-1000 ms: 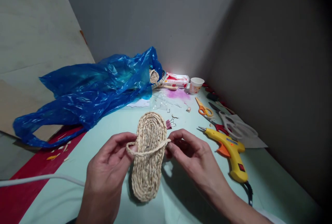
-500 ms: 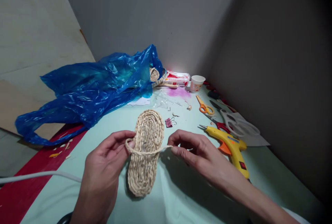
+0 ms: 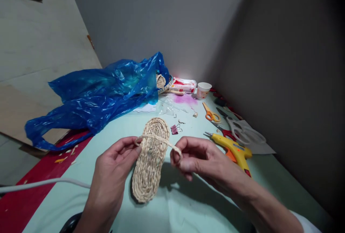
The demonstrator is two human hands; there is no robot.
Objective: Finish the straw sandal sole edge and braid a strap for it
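A woven straw sole, oval and coiled from braided cord, stands tilted above the green tabletop. My left hand pinches its left edge between thumb and fingers, where one end of a thin braided straw cord loops. Across the front of the sole the cord runs to the right. Its other end curls into my right hand, whose thumb and index finger are closed on it, apart from the sole. Just behind the sole lies a pink binder clip.
A yellow glue gun lies by my right hand. Beyond it are orange scissors and larger white-handled scissors. A paper cup and a blue plastic bag are at the back. A white cable crosses the left.
My right hand has drawn the cord off to the right, away from the sole's edge, and its end now bends down in my fingers. The cord sits higher across the sole.
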